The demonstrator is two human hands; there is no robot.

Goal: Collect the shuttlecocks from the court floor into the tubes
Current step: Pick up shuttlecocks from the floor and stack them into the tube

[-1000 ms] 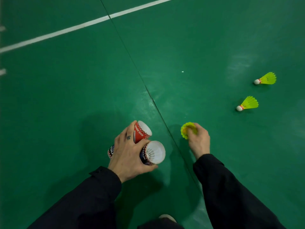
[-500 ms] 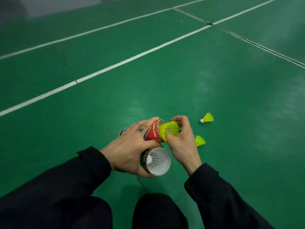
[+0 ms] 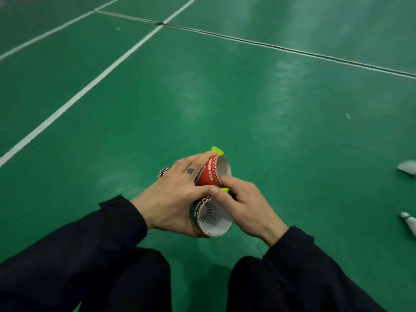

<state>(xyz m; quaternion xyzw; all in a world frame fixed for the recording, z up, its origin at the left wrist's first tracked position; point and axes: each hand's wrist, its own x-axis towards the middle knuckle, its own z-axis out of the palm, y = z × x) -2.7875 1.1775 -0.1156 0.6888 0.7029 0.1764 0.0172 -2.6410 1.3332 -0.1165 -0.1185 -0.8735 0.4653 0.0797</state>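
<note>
Two tubes lie together in the left hand (image 3: 177, 199), one tube (image 3: 210, 172) above and beyond the other tube (image 3: 213, 219), both mouths facing right. The right hand (image 3: 245, 206) is against them from the right, a finger at the upper mouth. On the floor (image 3: 247, 97), well off to the right, lie two shuttlecocks (image 3: 407, 168), the nearer one (image 3: 410, 224) closer to the person.

Open floor ahead, clutter at the right edge

The green court floor (image 3: 225, 97) ahead of the hands is crossed only by painted lines. Two white shuttlecocks (image 3: 407, 167) (image 3: 410, 224) are seen lying at the far right edge. Passage below is blocked by the dark-clad knees (image 3: 139, 278).
</note>
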